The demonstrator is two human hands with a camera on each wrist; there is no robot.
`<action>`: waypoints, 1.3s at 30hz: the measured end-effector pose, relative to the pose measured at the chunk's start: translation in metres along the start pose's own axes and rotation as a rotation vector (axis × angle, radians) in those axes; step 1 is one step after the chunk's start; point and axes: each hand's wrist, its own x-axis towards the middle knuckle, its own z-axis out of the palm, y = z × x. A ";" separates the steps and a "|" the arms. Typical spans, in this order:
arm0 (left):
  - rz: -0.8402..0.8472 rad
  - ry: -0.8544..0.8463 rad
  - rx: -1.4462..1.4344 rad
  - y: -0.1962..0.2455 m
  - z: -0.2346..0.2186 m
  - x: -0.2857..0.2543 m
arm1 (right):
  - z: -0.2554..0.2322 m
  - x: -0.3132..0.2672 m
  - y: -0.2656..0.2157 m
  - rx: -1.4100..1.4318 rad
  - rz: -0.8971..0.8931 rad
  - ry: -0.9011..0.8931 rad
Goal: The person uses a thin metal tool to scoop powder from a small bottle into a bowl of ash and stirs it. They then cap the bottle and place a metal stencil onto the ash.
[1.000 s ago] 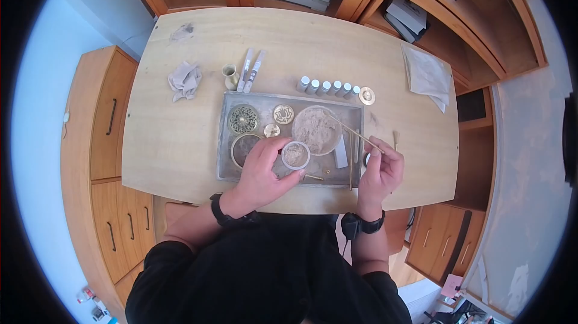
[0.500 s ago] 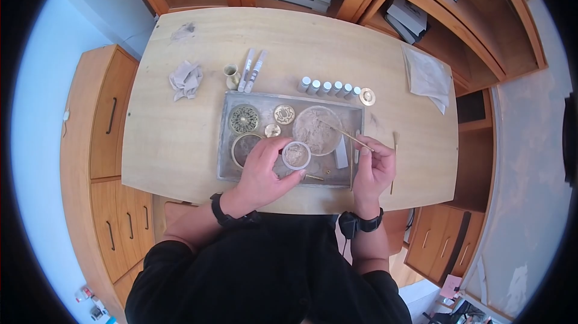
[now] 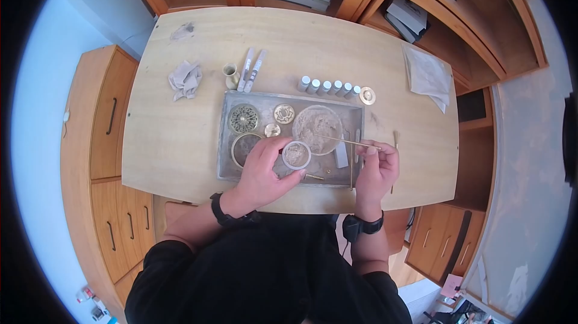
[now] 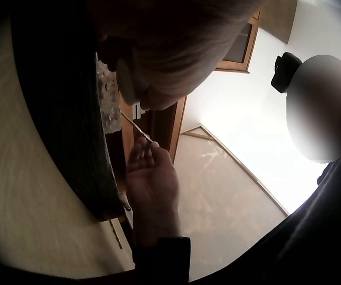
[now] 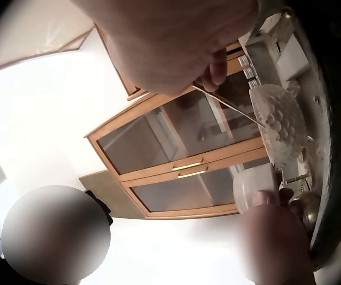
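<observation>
In the head view my left hand [image 3: 262, 173] grips a small round white cup [image 5: 250, 187] with thumb and fingers around its sides. Grey-beige ash [image 3: 294, 155] lies in it. A thin brass stick [image 3: 346, 140] is pinched between the thumb and fingers of my right hand [image 3: 377, 170]. It slants nearly level to the left, its far end over the larger glass bowl [image 3: 341, 124]. Loose, uneven ash [image 3: 314, 122] fills that bowl. Both vessels are at the grey tray [image 3: 224, 169], the cup in front of the bowl.
On the tray are a pierced brass lid [image 3: 243, 119], a brass ring-shaped burner [image 3: 233, 152], a lotus-patterned disc [image 3: 283, 113] and a pale block [image 3: 341, 154]. Behind stand several capped vials [image 3: 326, 87], a brass vase [image 3: 230, 76] and two tubes [image 3: 250, 71]. Crumpled tissue [image 3: 185, 79] lies left.
The stick's tip has come from the far side of the bowl toward its near side, and the stick lies flatter. My right hand shifted slightly left, then back. The left hand stays still.
</observation>
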 end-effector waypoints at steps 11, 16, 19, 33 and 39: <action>-0.006 -0.012 -0.008 0.000 -0.001 0.000 | -0.009 0.006 0.007 0.226 0.076 0.027; -0.009 -0.015 -0.007 -0.001 -0.001 0.000 | -0.010 0.005 0.004 0.278 0.073 0.015; -0.010 -0.016 -0.005 0.000 -0.001 0.000 | -0.010 0.004 -0.006 0.346 0.039 -0.016; -0.003 0.004 -0.002 -0.001 0.000 0.000 | -0.004 -0.015 -0.024 0.238 -0.175 -0.179; -0.002 -0.009 0.003 0.000 0.000 0.000 | -0.008 -0.021 -0.028 0.097 -0.169 -0.269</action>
